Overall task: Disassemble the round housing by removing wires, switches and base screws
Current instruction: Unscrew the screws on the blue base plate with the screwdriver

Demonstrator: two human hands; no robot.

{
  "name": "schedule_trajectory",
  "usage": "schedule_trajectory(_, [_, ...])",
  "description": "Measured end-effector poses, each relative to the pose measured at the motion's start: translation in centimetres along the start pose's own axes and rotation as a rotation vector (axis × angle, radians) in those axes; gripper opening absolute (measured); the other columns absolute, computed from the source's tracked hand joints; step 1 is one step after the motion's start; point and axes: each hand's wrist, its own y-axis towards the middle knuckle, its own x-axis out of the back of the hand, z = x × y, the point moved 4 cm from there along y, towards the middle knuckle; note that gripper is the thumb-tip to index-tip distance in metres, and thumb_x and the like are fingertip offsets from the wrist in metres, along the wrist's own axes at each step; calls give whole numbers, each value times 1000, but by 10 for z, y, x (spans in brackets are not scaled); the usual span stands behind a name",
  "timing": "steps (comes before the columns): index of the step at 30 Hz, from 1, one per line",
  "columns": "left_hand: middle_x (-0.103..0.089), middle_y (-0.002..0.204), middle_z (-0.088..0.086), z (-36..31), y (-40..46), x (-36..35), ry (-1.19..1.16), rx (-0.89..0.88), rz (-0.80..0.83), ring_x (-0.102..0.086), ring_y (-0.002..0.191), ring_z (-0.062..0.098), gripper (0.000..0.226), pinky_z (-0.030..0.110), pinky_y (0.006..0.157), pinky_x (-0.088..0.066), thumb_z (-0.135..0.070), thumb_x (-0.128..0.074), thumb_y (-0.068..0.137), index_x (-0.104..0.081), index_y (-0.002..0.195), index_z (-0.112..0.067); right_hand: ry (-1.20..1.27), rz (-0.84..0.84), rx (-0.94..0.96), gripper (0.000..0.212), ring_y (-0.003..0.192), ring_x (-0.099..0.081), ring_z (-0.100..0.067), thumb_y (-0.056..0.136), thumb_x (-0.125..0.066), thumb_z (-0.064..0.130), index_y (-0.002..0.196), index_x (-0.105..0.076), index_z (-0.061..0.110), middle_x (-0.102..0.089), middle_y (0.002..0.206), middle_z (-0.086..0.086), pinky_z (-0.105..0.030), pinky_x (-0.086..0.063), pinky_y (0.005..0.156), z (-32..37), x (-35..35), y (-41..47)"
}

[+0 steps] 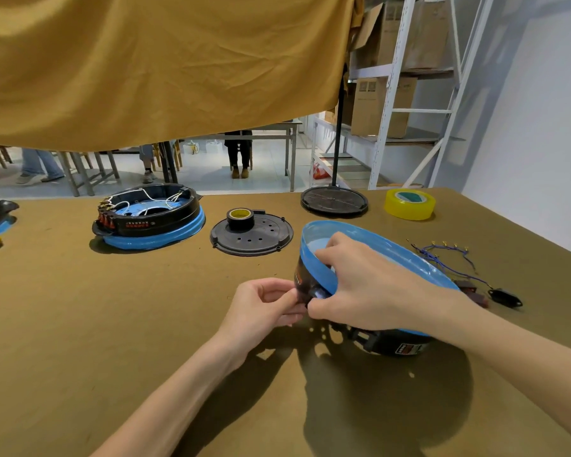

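You stand at a wide table (80, 324) covered with an olive-brown cloth, and above its far edge hangs a big mustard-yellow curtain (162, 67). Under the curtain you see a pale floor, other tables and chair legs, and the legs of some persons. At the right side there is a white metal shelf (393, 77) with cardboard boxes (381, 105), and next to it a plain white wall.

The round housing (376, 245) is in front of you, right of centre, lifted above the cloth and tilted, with its blue rim turned toward you and its black body below. Your right hand (360, 285) grasps it over the rim, fingers curled inside. Your left hand (264, 308) pinches a small part at the black side of the housing, just beside your right thumb; what this part is, I cannot tell.

Farther on the table lies a second housing (149, 219) with white wires, then a black base plate (251, 237) with a roll of black tape (240, 218) on it, a black disc (334, 201), and a yellow tape roll (409, 199). At the right lie blue wires (442, 253) and a small black switch (505, 296).
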Motion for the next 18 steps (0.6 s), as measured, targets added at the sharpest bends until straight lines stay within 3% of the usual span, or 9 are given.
schedule_trajectory(4, [-80, 98, 0, 2, 0, -7, -47, -14, 28, -77, 94, 16, 14, 25, 75, -62, -13, -63, 100, -72, 111, -15, 90, -77, 9, 31, 73, -45, -8, 73, -73, 45, 68, -56, 19, -47, 81, 2, -26, -32, 58, 0, 6, -3])
schedule_trajectory(8, [-79, 101, 0, 2, 2, -14, -43, -67, 42, -76, 96, 15, 21, 24, 76, -61, -9, -74, 92, -72, 112, -15, 134, -108, 31, 36, 77, -45, 10, 62, -61, 59, 64, -59, 23, -48, 70, 5, -20, -27, 54, -2, 8, -8])
schedule_trajectory(11, [-79, 100, -3, 1, 1, -14, -27, -112, 21, -77, 94, 13, 19, 22, 75, -61, -11, -73, 92, -73, 111, -18, 151, -103, 24, 36, 80, -44, 11, 63, -60, 57, 70, -65, 22, -50, 72, 6, -25, -30, 57, -5, 10, -8])
schedule_trajectory(15, [-80, 96, -2, 0, 0, -8, 29, -180, 19, -78, 92, 15, 16, 20, 74, -60, -10, -66, 97, -75, 105, -20, 148, -70, 15, 23, 76, -45, 13, 71, -73, 45, 64, -59, 27, -48, 71, 8, -26, -30, 57, -6, 11, -5])
schedule_trajectory(18, [-80, 95, -3, -4, 0, -8, 109, -237, 48, -77, 90, 15, 16, 22, 76, -60, -14, -61, 101, -75, 105, -22, 187, -82, 7, 26, 64, -49, 5, 71, -76, 38, 57, -55, 33, -49, 65, 9, -17, -35, 49, -6, 15, -7])
